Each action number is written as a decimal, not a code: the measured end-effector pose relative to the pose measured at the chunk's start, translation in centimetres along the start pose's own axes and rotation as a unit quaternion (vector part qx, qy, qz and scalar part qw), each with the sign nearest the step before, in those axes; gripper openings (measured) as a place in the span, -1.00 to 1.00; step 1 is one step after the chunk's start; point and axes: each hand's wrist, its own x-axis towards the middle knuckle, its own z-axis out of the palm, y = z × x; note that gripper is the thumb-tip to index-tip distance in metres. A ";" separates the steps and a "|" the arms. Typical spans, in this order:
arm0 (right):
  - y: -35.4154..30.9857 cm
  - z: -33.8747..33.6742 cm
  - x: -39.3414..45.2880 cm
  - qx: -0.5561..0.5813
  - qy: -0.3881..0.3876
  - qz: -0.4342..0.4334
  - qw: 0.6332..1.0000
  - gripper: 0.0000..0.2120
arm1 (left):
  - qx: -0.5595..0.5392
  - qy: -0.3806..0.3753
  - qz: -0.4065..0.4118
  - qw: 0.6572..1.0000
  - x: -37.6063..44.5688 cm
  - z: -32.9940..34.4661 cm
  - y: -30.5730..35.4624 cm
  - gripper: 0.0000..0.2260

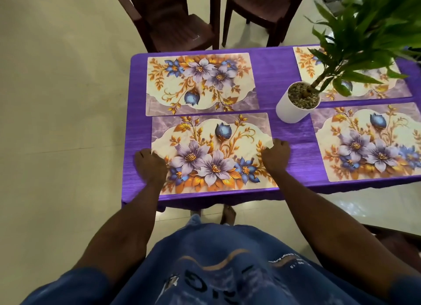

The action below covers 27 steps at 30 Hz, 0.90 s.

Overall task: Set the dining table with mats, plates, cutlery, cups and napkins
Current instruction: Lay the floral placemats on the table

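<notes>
Fingers: left hand (150, 165) and right hand (275, 155) grip near floral rectangular mat (214, 154).
Surroundings: white cylindrical plant pot (293, 109) between 4 mats on purple desk (289, 136).

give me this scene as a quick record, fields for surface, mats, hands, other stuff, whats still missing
surface: table under a purple cloth
mats: four floral mats laid; near left mat, far left mat, near right mat, far right mat partly hidden by the plant
left hand: left hand on the near left mat's left edge, fingers curled at it
right hand: right hand at that mat's right edge, fingers curled
other: potted plant in a white pot, two dark chairs beyond the table
missing: no plates, cutlery, cups or napkins in view
</notes>
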 end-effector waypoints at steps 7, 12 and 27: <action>0.7 -0.1 0.2 0.002 -0.011 -0.045 0.999 -0.59 | 0.022 -0.024 0.007 0.999 0.3 -0.6 0.0 -0.79; 1.0 -0.2 0.2 0.000 -0.026 -0.062 0.998 -0.57 | 0.027 -0.035 0.006 0.999 0.3 -0.5 -0.4 -0.79; 1.5 0.5 1.0 -0.047 -0.047 -0.089 0.994 -0.57 | 0.056 -0.050 0.081 0.994 -1.1 -1.2 -1.3 -0.71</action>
